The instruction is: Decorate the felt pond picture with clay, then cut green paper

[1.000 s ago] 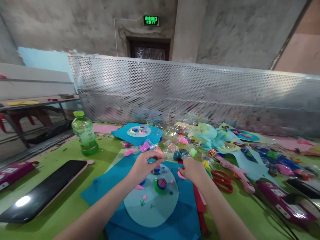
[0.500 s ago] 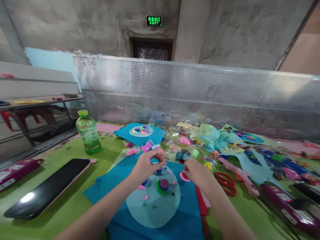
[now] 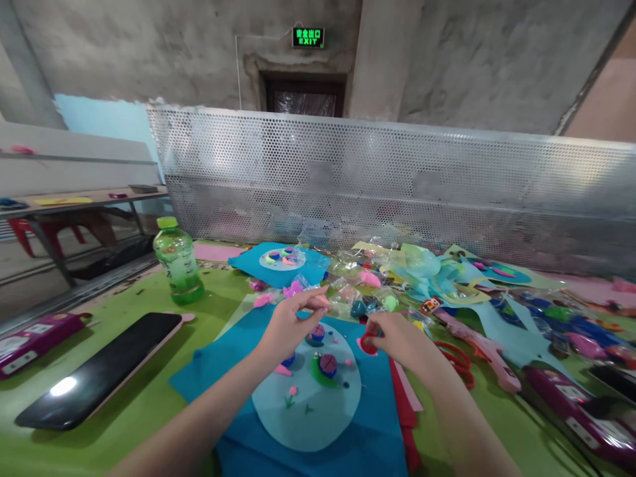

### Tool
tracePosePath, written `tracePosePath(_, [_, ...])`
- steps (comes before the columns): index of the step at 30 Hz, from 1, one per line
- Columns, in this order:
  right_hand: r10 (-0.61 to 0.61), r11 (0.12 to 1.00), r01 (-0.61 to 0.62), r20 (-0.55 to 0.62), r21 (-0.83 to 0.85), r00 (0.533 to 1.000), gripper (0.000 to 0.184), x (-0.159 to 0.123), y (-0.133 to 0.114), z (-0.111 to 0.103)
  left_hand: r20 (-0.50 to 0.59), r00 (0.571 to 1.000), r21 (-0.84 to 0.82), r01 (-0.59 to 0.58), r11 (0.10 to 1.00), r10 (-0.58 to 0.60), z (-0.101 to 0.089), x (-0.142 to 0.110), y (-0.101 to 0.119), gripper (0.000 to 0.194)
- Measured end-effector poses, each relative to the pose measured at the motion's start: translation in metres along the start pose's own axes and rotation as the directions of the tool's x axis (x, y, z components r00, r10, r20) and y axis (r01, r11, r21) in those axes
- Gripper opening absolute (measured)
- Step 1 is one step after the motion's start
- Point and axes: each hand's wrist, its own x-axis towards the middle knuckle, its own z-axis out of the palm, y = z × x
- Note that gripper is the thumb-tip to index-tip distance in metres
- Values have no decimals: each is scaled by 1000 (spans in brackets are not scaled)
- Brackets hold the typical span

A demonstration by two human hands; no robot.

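Observation:
My left hand (image 3: 291,324) hovers over the top of a pale blue paper oval (image 3: 308,424) lying on blue sheets (image 3: 372,424). Its thumb and fingertips are close together; what they hold, if anything, I cannot make out. My right hand (image 3: 395,334) pinches a small red round piece (image 3: 368,343) at the oval's right, over a flat pink clay piece (image 3: 360,342). On the oval sits a clay snail (image 3: 328,366) with a purple-and-blue shell and green body. Another blue-and-purple shell (image 3: 315,333) and a pink clay flower (image 3: 293,391) are there too.
Red scissors (image 3: 454,361), a pink glue gun (image 3: 484,351) and wrapped clay (image 3: 370,278) lie right and behind. A green-capped bottle (image 3: 179,262), a black phone (image 3: 102,368) and a purple power strip (image 3: 40,341) stand or lie left. A perforated metal screen (image 3: 372,179) rises behind.
The view has shifted slightly, moving things rightward in the picture. My right hand has turned, showing the red piece over the pink clay. My left fingers have changed their bend and lifted slightly.

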Motion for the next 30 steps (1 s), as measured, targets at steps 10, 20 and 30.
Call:
tracePosePath(10, [-221, 838, 289, -195, 464, 955, 13, -11, -20, -19, -108, 994, -206, 3, 979, -25, -7, -5, 12, 42])
tracePosePath(20, [-261, 550, 404, -309, 731, 915, 13, -19, -26, -7, -31, 995, -610, 55, 791, -93, -3, -16, 20, 47])
tracePosePath(30, [-306, 516, 476, -366, 712, 879, 16, -23, -31, -1, 56, 995, -679, 102, 727, -87, 0, -21, 24, 42])
